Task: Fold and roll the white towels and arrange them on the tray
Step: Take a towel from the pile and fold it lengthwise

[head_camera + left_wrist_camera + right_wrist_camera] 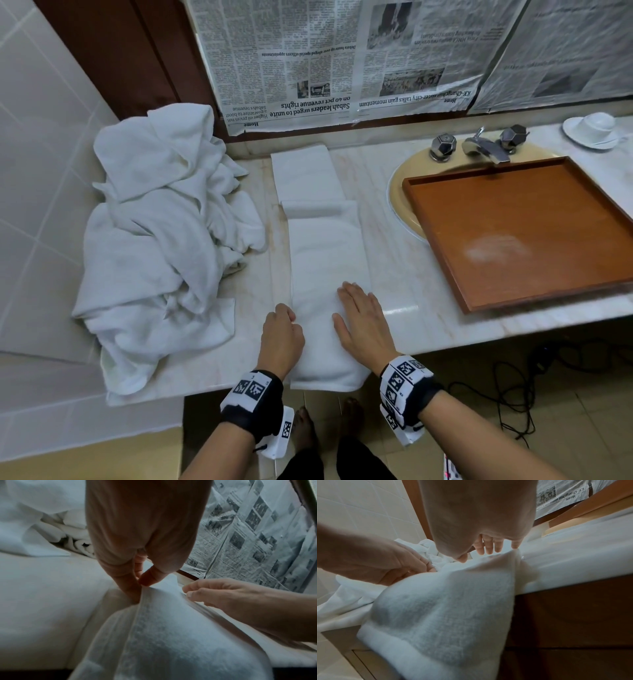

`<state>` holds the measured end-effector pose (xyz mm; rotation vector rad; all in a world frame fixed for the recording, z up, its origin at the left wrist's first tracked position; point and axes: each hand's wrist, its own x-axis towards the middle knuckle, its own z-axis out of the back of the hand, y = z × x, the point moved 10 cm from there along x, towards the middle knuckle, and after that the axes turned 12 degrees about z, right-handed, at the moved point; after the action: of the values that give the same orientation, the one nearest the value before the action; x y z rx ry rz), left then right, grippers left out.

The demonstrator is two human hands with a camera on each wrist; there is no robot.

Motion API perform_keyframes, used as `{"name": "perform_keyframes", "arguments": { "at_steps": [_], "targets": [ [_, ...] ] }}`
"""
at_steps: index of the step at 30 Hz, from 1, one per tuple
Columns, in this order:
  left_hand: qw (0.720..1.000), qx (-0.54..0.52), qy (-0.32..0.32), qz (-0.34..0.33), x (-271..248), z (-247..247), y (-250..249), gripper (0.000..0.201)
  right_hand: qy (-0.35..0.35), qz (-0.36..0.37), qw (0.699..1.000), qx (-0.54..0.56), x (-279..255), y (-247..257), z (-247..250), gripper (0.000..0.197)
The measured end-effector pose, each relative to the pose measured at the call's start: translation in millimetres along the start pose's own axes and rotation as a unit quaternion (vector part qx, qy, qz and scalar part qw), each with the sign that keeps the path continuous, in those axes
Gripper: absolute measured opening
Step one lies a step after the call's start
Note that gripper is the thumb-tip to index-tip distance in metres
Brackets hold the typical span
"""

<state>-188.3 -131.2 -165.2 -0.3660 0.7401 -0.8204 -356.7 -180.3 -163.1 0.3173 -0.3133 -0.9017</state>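
Towel (323, 260), white and folded into a long narrow strip, lies on the marble counter (404, 284) between a heap of loose white towels (164, 240) on the left and the wooden tray (520, 236) on the right; its near end hangs over the front edge of the counter. The far part of the strip has a fold across it. The left hand (281, 337) is at the left edge of the strip, and in the left wrist view its thumb and fingers (132, 582) pinch that edge of the cloth. The right hand (363, 325) lies flat on the right side of the strip with fingers (488, 546) straight and spread, pressing the cloth and gripping nothing. The tray rests partly over the sink (402, 205), in front of the metal tap (479, 145), and holds no towel. A white cup on a saucer (592, 130) stands at the far right of the counter. Sheets of newspaper (342, 58) cover the wall behind.
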Motion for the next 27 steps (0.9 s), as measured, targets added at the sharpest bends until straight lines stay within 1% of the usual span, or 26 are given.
{"name": "perform_keyframes", "arguments": {
  "at_steps": [2,3,5,7,10,12,14,16,19,22,24,27],
  "targets": [
    [0.999,0.042,-0.002,-0.005,-4,-2,-5,0.018,0.01,0.009,1.0,-0.006,3,1,-5,0.062],
    [0.997,0.068,-0.013,-0.016,-6,-1,-9,0.025,0.017,0.012,1.0,-0.012,3,1,-8,0.062],
    [0.993,0.096,-0.045,-0.055,-6,0,-20,0.042,0.024,0.013,0.999,-0.029,6,0,-11,0.061],
    [0.989,0.102,-0.05,-0.093,-3,-6,-28,0.054,0.026,0.002,0.999,-0.026,9,-2,-13,0.06],
    [0.975,0.186,-0.026,-0.121,4,-32,-28,0.054,0.048,0.009,0.999,-0.021,14,5,-22,0.057],
    [0.968,0.22,-0.021,-0.122,8,-42,-21,0.056,0.078,0.019,0.996,-0.034,15,6,-30,0.055],
    [0.964,0.237,-0.024,-0.116,13,-44,-14,0.056,0.099,0.014,0.994,-0.044,13,-3,-33,0.058],
    [0.967,0.235,-0.039,-0.094,20,-36,-7,0.056,0.105,0.001,0.994,-0.045,13,-18,-30,0.062],
    [0.971,0.23,-0.043,-0.057,30,-29,-5,0.059,0.106,-0.011,0.993,-0.046,19,-36,-23,0.068],
    [0.965,0.25,-0.034,-0.071,40,-31,-15,0.064,0.11,-0.012,0.993,-0.049,37,-51,-16,0.076],
    [0.96,0.264,-0.032,-0.085,47,-33,-22,0.067,0.13,-0.01,0.99,-0.055,52,-60,-14,0.081],
    [0.963,0.257,-0.024,-0.075,59,-34,-29,0.067,0.147,-0.013,0.987,-0.062,72,-71,-10,0.082]
  ]
}}
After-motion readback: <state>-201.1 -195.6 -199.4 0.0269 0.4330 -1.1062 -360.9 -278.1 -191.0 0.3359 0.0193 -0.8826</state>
